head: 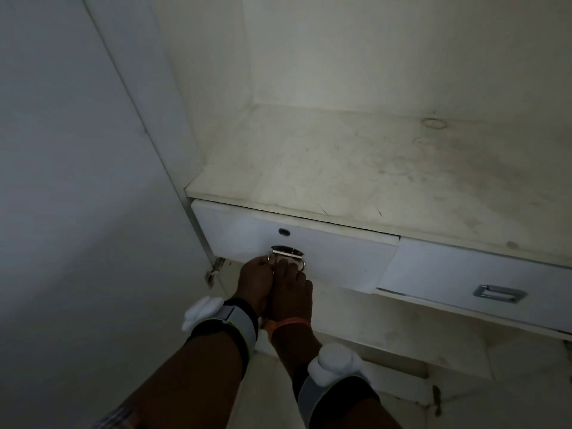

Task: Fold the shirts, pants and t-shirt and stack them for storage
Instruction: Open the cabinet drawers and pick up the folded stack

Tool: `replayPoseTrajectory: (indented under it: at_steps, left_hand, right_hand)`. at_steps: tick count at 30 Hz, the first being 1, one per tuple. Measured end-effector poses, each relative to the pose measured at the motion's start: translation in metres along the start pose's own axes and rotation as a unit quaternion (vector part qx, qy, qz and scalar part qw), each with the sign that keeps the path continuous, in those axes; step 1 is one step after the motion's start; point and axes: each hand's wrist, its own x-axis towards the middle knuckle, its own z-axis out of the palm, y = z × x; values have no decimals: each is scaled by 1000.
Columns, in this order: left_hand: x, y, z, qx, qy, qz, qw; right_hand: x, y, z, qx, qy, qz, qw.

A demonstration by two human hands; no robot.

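Both hands, left hand (255, 275) and right hand (291, 289), curl their grip round the drawer handle (286, 255); no clothing shows, so folding progress cannot be judged.

The left drawer (294, 243) sits under the shelf (371, 168), its pull handle (286, 257) at six o'clock of the keyhole (283, 232). The right drawer (479, 283) lies at three o'clock.

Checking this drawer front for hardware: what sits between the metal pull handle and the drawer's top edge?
Only a small round keyhole, directly above the handle; otherwise bare white panel, in the head view.
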Motion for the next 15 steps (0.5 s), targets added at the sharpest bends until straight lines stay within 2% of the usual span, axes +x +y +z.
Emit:
replayPoseTrajectory:
  at_steps: [4, 9, 12, 15]
  left_hand:
    - [-18, -18, -18, 65, 4, 3, 998]
    - [-52, -52, -40, 42, 30, -2, 999]
    - [-74, -69, -67, 62, 28, 13, 998]
    - [-105, -94, -100, 82, 22, 10, 996]
  right_hand:
    - [-31, -6, 5, -4, 16, 3, 1000]
    - [-77, -18, 10, 4, -8, 9, 1000]
    - [-114, -35, 6, 1, 2, 3, 1000]
    - [-164, -60, 4, -8, -26, -13, 1000]
